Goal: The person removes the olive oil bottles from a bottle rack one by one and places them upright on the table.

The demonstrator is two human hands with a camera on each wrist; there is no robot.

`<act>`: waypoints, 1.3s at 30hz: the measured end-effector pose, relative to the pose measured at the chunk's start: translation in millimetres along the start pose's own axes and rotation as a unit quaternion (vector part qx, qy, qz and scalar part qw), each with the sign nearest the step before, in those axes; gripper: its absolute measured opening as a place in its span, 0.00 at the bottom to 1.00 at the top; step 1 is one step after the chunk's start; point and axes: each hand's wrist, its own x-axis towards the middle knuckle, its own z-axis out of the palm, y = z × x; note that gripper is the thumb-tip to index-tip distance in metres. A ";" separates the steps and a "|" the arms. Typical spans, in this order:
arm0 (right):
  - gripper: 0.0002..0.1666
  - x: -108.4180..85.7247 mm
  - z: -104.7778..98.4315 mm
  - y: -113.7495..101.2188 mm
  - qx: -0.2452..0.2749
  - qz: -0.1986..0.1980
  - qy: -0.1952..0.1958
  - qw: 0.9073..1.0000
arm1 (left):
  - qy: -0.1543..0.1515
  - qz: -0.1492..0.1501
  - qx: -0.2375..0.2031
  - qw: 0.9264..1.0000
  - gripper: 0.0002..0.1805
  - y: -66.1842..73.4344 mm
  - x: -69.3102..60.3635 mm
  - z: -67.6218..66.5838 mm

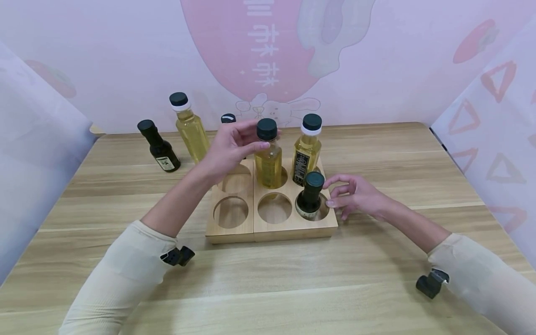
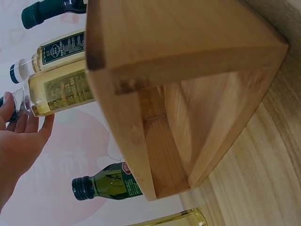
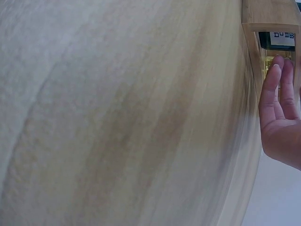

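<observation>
My left hand (image 1: 228, 149) holds an oil bottle (image 1: 269, 167) by its neck, just under the dark cap. That bottle stands upright at a back hole of a wooden rack (image 1: 274, 230); its base is partly hidden. At the rack's right edge, my right hand (image 1: 356, 195) has loosely bent fingers beside the front right hole and holds nothing. A small dark bottle (image 1: 311, 195) sits in that hole. Behind it is another oil bottle (image 1: 307, 156) with a black label. In the left wrist view, my left hand's fingers (image 2: 44, 129) lie around the bottle neck.
Left of the rack stand a small dark bottle (image 1: 163, 153) and a tall oil bottle (image 1: 191, 132). Behind my left hand, a dark cap (image 1: 228, 118) shows. A printed curtain (image 1: 360, 93) hangs along the table's back edge.
</observation>
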 end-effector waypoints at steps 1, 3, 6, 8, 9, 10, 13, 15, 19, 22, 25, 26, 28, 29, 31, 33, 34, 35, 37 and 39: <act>0.22 -0.1 0.0 0.0 0.000 0.000 0.000 1.000 | 0.002 -0.001 0.000 1.000 0.23 -0.1 0.1 0.2; 0.22 -0.1 0.2 -0.1 0.000 -0.001 0.000 1.000 | 0.005 0.000 0.000 1.000 0.23 -0.2 0.4 0.7; 0.22 0.0 0.2 0.2 0.001 -0.001 0.001 1.000 | 0.016 0.000 -0.008 1.000 0.23 -0.5 0.4 1.7; 0.22 0.2 -0.1 0.8 0.001 0.000 0.002 1.000 | 0.026 0.004 -0.017 1.000 0.23 -0.4 0.4 2.7; 0.22 0.3 -0.2 1.2 0.000 0.001 0.002 1.000 | 0.032 0.005 -0.022 0.999 0.23 -0.3 0.3 3.1; 0.22 0.5 -0.2 1.4 -0.001 0.000 0.002 1.000 | 0.038 0.006 -0.027 0.999 0.23 -0.3 0.1 3.5; 0.22 1.0 -0.4 2.2 -0.003 -0.003 0.000 1.000 | 0.053 0.009 -0.029 0.998 0.23 0.0 -0.7 4.6; 0.21 1.2 -0.1 2.2 -0.004 -0.004 -0.001 1.000 | 0.059 0.008 -0.032 0.998 0.23 0.2 -1.1 5.0; 0.21 1.5 -0.1 2.5 -0.004 -0.002 0.000 1.000 | 0.069 0.010 -0.031 0.997 0.23 1.3 -1.6 6.6; 0.21 1.5 -0.2 2.5 -0.003 0.002 0.001 1.000 | 0.075 0.014 -0.030 0.997 0.24 2.0 -2.0 8.0; 0.21 1.8 -0.4 2.7 -0.003 0.003 0.001 1.000 | 0.080 0.014 -0.034 0.996 0.24 1.8 -2.2 8.6; 0.21 1.9 -0.4 2.9 -0.003 0.003 0.001 1.000 | 0.083 0.014 -0.035 0.996 0.24 1.9 -2.4 8.7; 0.21 2.3 -0.4 3.4 -0.002 0.003 0.001 1.000 | 0.089 0.014 -0.039 0.995 0.24 2.1 -2.3 8.7; 0.21 2.5 -0.4 3.7 -0.002 0.002 0.000 1.000 | 0.091 0.015 -0.039 0.995 0.25 2.4 -2.3 8.9; 0.21 2.5 -0.3 3.8 0.000 0.002 0.000 1.000 | 0.095 0.018 -0.036 0.995 0.25 2.7 -2.0 9.1; 0.21 2.3 -0.3 3.6 0.002 0.002 0.001 1.000 | 0.098 0.019 -0.037 0.994 0.25 2.5 -1.5 8.9; 0.21 2.2 -0.4 3.6 0.002 0.002 0.001 1.000 | 0.099 0.020 -0.036 0.994 0.25 2.4 -1.3 9.1; 0.21 2.2 -0.4 3.6 0.002 0.003 0.001 1.000 | 0.100 0.019 -0.038 0.994 0.25 2.4 -1.2 9.1; 0.21 2.2 -0.4 3.5 0.001 0.003 0.002 1.000 | 0.105 0.018 -0.037 0.994 0.25 2.5 -0.9 9.2; 0.21 2.2 -0.1 3.1 -0.002 0.003 0.003 1.000 | 0.109 0.014 -0.039 0.993 0.25 3.1 -0.8 9.4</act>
